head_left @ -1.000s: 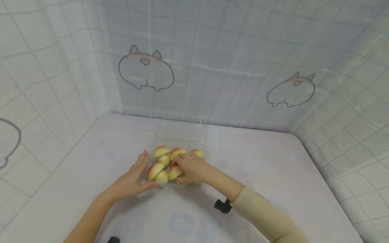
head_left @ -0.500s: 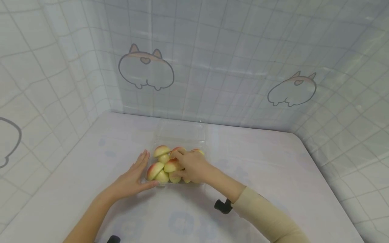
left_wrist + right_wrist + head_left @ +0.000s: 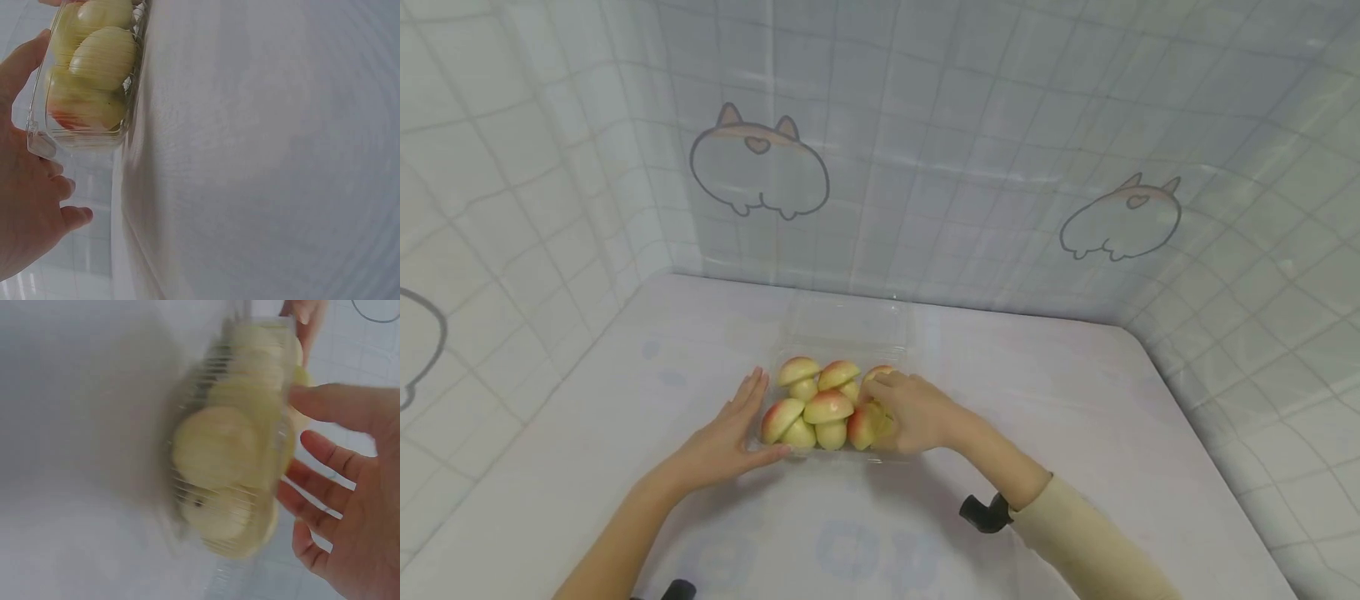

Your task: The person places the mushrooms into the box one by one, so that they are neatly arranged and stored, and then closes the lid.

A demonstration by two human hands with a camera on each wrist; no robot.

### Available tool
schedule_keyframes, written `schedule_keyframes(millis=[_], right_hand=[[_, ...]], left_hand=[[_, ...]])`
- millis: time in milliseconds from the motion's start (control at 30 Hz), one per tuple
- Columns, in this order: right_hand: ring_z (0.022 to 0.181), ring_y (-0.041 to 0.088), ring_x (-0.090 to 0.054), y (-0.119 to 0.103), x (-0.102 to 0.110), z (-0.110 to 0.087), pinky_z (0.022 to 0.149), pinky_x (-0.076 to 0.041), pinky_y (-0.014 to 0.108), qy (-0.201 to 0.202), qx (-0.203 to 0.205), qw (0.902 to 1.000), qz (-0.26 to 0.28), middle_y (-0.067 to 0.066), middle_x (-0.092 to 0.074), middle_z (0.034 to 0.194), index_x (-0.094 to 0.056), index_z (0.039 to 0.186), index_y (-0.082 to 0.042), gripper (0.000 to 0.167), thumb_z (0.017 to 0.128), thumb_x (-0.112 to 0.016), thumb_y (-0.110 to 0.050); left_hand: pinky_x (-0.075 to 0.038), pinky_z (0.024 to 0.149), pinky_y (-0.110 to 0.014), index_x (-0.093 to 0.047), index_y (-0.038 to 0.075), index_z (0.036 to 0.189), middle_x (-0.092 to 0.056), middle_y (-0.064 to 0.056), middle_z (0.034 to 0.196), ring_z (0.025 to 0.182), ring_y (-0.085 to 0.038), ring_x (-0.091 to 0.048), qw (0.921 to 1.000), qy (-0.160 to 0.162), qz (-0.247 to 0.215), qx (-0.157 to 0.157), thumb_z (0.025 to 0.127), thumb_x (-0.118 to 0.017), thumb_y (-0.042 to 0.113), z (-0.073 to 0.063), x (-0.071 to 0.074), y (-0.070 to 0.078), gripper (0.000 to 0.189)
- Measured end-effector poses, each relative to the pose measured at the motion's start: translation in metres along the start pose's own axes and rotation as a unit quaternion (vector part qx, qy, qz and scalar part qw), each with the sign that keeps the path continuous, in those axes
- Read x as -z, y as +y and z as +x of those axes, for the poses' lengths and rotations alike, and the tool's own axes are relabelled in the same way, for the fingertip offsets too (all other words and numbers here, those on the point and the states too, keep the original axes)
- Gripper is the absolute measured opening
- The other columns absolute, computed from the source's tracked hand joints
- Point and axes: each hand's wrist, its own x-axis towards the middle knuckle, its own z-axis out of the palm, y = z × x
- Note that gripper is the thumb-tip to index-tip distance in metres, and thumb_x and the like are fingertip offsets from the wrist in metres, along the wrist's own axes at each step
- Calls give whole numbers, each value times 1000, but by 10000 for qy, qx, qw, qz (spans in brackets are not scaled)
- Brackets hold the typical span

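Observation:
Several mushroom-shaped pieces (image 3: 829,408) with yellow-and-red caps and pale yellow stems fill a clear plastic clamshell box (image 3: 842,456). Its lid (image 3: 848,323) is folded back behind it. Along the box's left side lies my left hand (image 3: 722,446), fingers extended and thumb at the front left corner; the left wrist view shows the thumb (image 3: 22,65) at the rim. My right hand (image 3: 917,412) is over the box's right end, beside a tilted red-and-yellow piece (image 3: 861,427) that it partly hides. In the right wrist view its fingers (image 3: 325,487) are spread and loosely bent near the rim.
The box stands on a pale, faintly patterned tabletop (image 3: 1037,400). Behind it rises a white grid-patterned sheet (image 3: 940,167) with cartoon animal outlines, which also covers both sides. Dark wrist mounts (image 3: 987,512) sit by the forearms.
My right hand has let go of the front middle piece, which now stands upright with its cap on top, and moved right to the box's right end. The left hand has stayed in place.

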Motion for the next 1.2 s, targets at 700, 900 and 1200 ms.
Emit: schedule_keyframes(millis=[700,900,1200], right_hand=[[100,12,-57,6,-20,0,78,-47,32,367,215,9961,-768,-5,-62,107,-61,116,-19,51,77,-77,-48],[95,10,-56,8,-16,-2,71,-44,30,598,75,9915,-1155,-6,-62,105,-62,113,-22,48,76,-74,-49],[108,14,-54,12,-5,-8,77,-49,34,194,29,9973,-705,-3,-61,119,-65,120,-20,49,79,-75,-45]], left_hand=[[-18,109,-65,-3,-2,153,3,-21,159,144,-42,-2,10000,26,71,-36,85,-65,56,0,0,-2,109],[-17,110,-64,-2,-2,153,3,-20,159,144,-41,-2,10000,5,98,-15,85,-65,57,1,-1,-1,109],[-15,110,-64,0,0,153,4,-19,159,144,-41,-1,9999,-31,86,51,85,-64,57,1,0,-1,109]])
